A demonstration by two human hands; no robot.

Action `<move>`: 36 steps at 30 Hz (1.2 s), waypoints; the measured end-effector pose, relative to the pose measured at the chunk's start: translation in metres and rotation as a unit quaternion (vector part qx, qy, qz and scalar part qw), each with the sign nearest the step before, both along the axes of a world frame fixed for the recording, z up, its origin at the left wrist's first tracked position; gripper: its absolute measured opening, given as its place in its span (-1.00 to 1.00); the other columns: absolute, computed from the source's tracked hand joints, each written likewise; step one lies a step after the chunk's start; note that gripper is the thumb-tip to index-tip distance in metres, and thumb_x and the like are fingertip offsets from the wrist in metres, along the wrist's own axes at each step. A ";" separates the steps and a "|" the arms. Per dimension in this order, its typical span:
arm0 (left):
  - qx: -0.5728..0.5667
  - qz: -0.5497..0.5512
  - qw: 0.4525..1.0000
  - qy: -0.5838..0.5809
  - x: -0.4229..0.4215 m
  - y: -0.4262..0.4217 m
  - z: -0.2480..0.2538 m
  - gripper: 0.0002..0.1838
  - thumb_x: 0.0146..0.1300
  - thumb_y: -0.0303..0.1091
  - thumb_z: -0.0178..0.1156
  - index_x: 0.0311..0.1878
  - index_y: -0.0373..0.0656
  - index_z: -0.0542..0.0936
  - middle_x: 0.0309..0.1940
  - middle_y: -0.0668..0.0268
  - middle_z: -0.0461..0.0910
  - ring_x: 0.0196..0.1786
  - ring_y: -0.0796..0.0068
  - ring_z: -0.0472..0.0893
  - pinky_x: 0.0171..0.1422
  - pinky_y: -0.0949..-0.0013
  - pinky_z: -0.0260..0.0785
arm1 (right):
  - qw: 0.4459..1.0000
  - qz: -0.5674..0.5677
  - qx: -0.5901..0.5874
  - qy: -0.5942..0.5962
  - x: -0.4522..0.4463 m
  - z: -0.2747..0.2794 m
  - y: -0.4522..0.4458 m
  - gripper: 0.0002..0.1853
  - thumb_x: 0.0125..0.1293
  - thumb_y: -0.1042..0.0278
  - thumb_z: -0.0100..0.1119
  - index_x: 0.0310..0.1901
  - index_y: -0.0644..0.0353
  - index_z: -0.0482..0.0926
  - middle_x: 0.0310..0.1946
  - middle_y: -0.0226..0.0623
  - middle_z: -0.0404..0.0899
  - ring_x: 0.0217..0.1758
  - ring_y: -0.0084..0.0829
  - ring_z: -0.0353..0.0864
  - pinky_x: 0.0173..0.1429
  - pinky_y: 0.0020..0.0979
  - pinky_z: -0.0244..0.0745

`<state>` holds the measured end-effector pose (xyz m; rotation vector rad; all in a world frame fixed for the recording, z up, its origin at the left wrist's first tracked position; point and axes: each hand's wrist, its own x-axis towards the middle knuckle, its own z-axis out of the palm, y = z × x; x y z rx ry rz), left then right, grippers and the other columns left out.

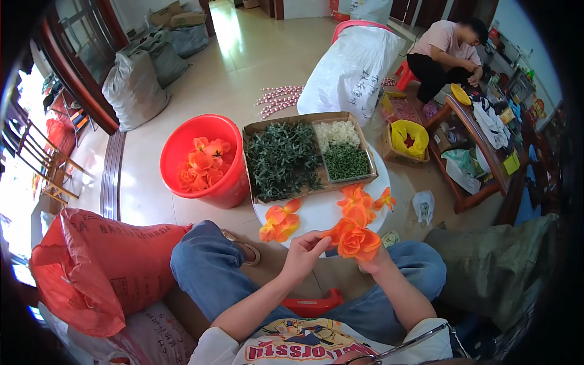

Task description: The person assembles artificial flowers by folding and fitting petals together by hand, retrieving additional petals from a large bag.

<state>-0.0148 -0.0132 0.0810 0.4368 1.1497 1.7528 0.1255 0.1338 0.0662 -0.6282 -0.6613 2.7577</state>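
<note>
An orange artificial flower (pixel 356 242) with layered petals is held up above my lap. My right hand (pixel 378 263) grips it from below, its fingers partly hidden behind the petals. With thumb and forefinger together, my left hand (pixel 306 254) pinches the petal edge on the flower's left side. Just beyond, more orange flowers (pixel 358 204) lie on the round white table (pixel 316 210). Loose orange-yellow petals (pixel 281 222) rest near the table's front left edge.
On the table, a cardboard box (pixel 286 193) holds dark green leaves (pixel 281 158), white pieces (pixel 336 132) and green sprigs (pixel 347 162). A red bucket (pixel 225 193) of orange flowers stands left. Sacks (pixel 115 261) flank me. Another person (pixel 447 55) sits far right.
</note>
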 end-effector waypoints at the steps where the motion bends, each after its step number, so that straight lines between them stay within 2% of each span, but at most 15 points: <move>1: 0.000 0.008 1.000 0.007 0.001 -0.001 0.001 -0.79 0.38 -0.37 0.13 -0.06 -0.32 0.59 -0.20 0.33 0.65 -0.14 0.62 0.61 0.07 0.49 0.44 | 1.000 -0.006 0.006 -0.006 0.000 0.000 -0.001 -0.57 0.35 0.20 0.06 0.18 0.25 0.40 0.14 -0.21 0.48 0.17 -0.34 0.52 0.23 -0.31 0.46; 3: -0.003 0.016 1.000 0.015 0.002 -0.003 -0.001 -0.81 0.36 -0.39 0.16 -0.09 -0.31 0.60 -0.23 0.34 0.66 -0.17 0.66 0.60 0.03 0.53 0.43 | 0.999 -0.021 0.016 -0.017 -0.003 0.002 -0.007 -0.57 0.36 0.17 0.05 0.19 0.19 0.39 0.13 -0.27 0.49 0.16 -0.36 0.52 0.18 -0.33 0.49; 6: -0.015 0.012 1.000 0.015 0.000 -0.004 -0.004 -0.85 0.35 -0.40 0.17 -0.14 -0.29 0.61 -0.26 0.33 0.66 -0.19 0.65 0.61 0.01 0.52 0.44 | 0.998 -0.013 0.011 -0.060 -0.008 0.002 -0.008 -0.56 0.37 0.10 0.04 0.20 0.09 0.38 0.08 -0.35 0.51 0.07 -0.43 0.55 -0.02 -0.40 0.53; 9: -0.029 0.007 1.000 0.009 -0.005 -0.005 -0.002 -0.87 0.35 -0.40 0.16 -0.20 -0.26 0.60 -0.26 0.31 0.66 -0.17 0.58 0.64 0.05 0.46 0.48 | 0.998 0.039 0.039 -0.038 -0.007 0.002 -0.005 -0.56 0.37 0.03 0.03 0.20 0.04 0.38 0.04 -0.40 0.51 -0.03 -0.50 0.55 -0.22 -0.48 0.48; 12: -0.021 0.013 0.999 -0.021 -0.008 -0.005 -0.003 -0.87 0.36 -0.38 0.15 -0.19 -0.25 0.59 -0.27 0.34 0.64 -0.19 0.60 0.62 0.04 0.46 0.47 | 0.997 0.038 0.051 -0.034 -0.008 0.003 -0.006 -0.54 0.38 0.00 0.02 0.22 0.02 0.36 0.04 -0.42 0.51 -0.08 -0.53 0.54 -0.31 -0.51 0.42; 17: 0.005 0.037 0.993 -0.116 -0.012 -0.003 0.002 -0.82 0.37 -0.32 0.15 -0.11 -0.25 0.57 -0.25 0.37 0.60 -0.18 0.63 0.59 0.05 0.44 0.47 | 0.998 0.018 0.062 -0.017 -0.007 0.004 -0.006 -0.54 0.40 -0.02 -0.02 0.23 -0.03 0.33 0.04 -0.43 0.50 -0.09 -0.54 0.54 -0.32 -0.52 0.41; 26: -0.030 -0.014 0.999 -0.040 -0.009 -0.003 -0.002 -0.84 0.36 -0.41 0.14 -0.09 -0.28 0.56 -0.16 0.33 0.62 -0.12 0.64 0.60 0.07 0.44 0.48 | 0.999 0.013 0.030 -0.025 -0.006 0.010 -0.005 -0.60 0.44 -0.02 -0.09 0.19 -0.04 0.36 0.00 -0.45 0.51 -0.15 -0.55 0.52 -0.36 -0.54 0.37; 30: -0.014 0.015 0.999 -0.032 -0.008 -0.001 0.002 -0.87 0.32 -0.49 0.17 -0.10 -0.29 0.52 -0.17 0.32 0.62 -0.14 0.63 0.60 0.04 0.48 0.50 | 0.997 -0.010 0.039 -0.072 -0.010 0.016 -0.009 -0.62 0.45 0.01 -0.12 0.19 -0.03 0.36 -0.02 -0.46 0.51 -0.18 -0.56 0.51 -0.37 -0.54 0.34; 36: -0.007 0.038 0.999 -0.006 -0.007 -0.001 0.001 -0.82 0.29 -0.56 0.18 -0.07 -0.29 0.45 -0.19 0.28 0.61 -0.15 0.60 0.61 -0.01 0.52 0.52 | 0.999 0.007 0.034 -0.041 -0.009 0.015 -0.006 -0.62 0.44 0.03 -0.10 0.17 0.01 0.38 -0.03 -0.45 0.52 -0.18 -0.56 0.51 -0.35 -0.53 0.35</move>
